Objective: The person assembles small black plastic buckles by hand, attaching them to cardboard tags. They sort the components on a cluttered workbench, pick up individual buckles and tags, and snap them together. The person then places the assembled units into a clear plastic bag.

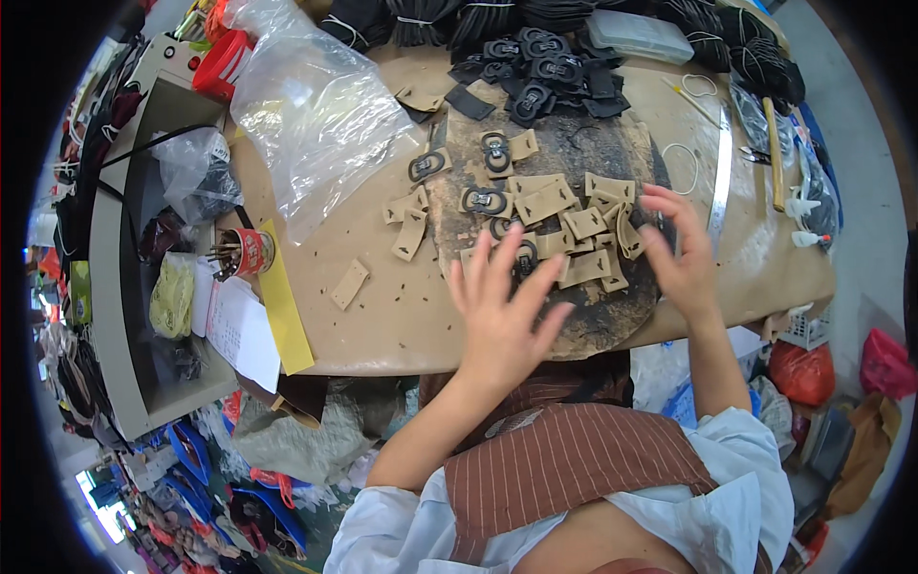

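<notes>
A few tan tabs [545, 200] carry black buckles [494, 151]; others lie bare on the dark board [593, 335]. Both grips stand apart: left hand [507, 320] above the tabs, right hand [690, 273] perhaps touching one.

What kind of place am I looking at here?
Probably a workshop for sewn or leather goods: tan tabs lie on a worn board, with black buckles heaped behind and tied black bundles along the table's far edge.
</notes>
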The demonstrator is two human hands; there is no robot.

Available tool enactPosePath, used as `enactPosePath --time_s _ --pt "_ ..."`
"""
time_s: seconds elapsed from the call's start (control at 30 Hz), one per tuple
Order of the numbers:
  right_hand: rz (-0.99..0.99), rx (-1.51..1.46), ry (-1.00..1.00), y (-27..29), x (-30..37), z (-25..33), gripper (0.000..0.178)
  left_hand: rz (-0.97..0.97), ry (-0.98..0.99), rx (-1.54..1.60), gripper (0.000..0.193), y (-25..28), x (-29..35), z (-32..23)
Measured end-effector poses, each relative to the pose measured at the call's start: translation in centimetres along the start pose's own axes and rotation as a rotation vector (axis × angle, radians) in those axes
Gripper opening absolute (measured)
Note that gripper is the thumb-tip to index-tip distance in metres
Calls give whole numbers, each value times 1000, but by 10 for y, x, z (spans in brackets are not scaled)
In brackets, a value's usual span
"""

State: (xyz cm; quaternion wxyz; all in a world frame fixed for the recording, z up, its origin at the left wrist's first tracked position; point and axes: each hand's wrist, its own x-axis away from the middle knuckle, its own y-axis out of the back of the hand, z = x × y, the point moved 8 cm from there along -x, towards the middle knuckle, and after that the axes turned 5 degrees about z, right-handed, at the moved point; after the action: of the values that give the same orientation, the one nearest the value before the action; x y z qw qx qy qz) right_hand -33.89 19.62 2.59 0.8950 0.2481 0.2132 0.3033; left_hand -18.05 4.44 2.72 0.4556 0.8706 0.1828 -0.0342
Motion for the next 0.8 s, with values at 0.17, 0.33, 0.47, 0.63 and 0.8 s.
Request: enactPosePath --time_s 0.17,0.33,0.47,0.63,0.8 --pt "174 399 170 -26 11 35 49 70 13 -176 35 -27 -20 -10" --pt "218 237 52 4 10 -5 53 18 75 -282 32 -8 -21 18" --pt "241 -272 -65 22 0 -36 62 31 75 -241 32 -8 -12 23" --pt "372 103 195 17 -26 -4 84 -20 88 -202 29 -9 2 15" --pt "548 357 281 -19 -35 4 93 -68 90 -171 30 -11 6 15"
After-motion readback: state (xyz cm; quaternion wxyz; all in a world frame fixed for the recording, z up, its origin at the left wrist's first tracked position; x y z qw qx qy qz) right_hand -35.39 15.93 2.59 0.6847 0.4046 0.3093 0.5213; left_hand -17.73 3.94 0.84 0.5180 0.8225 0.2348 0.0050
